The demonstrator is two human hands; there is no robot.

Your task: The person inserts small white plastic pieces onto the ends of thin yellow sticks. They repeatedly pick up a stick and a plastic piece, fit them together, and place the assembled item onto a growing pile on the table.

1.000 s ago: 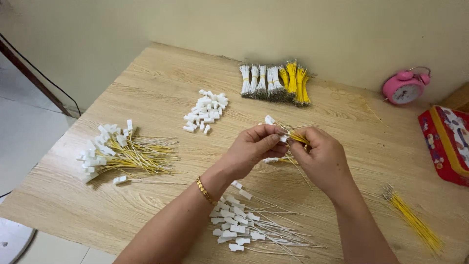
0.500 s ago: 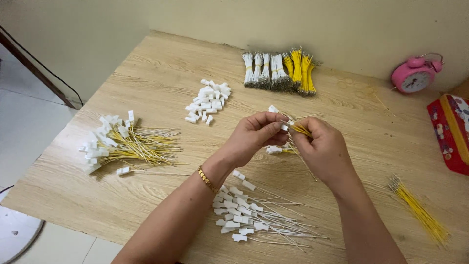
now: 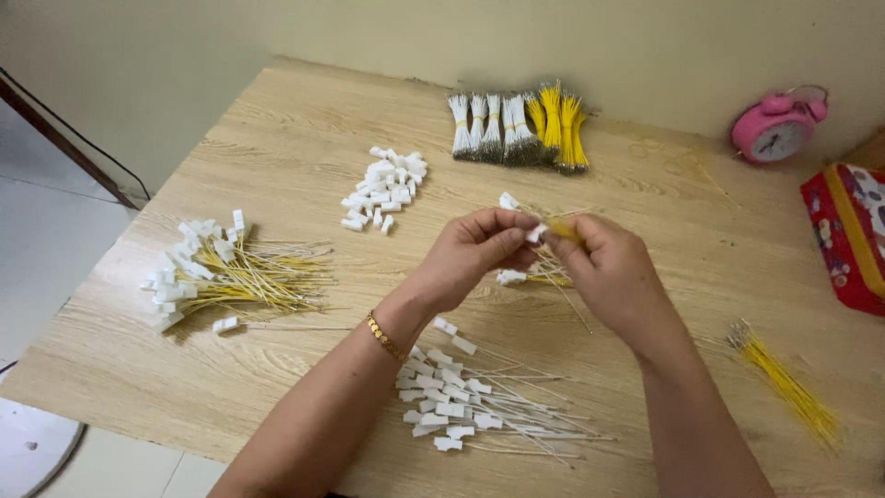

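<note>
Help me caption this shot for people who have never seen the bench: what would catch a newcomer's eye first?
First, the two hands meeting mid-table: the left hand pinches a small white connector against yellow wires held in the right hand. Next, the heaps around them: yellow wires with white connectors at far left, white-wired ones at the near edge. Last, the pink alarm clock by the back wall.

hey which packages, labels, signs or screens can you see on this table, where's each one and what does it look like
Red box: right edge of the table, partly out of frame; rectangular, red with a yellow band and small multicoloured patterns.
Pink alarm clock: far right, against the wall; round, pink case, white dial, two bells on top.
No signs or screens in view.
</note>
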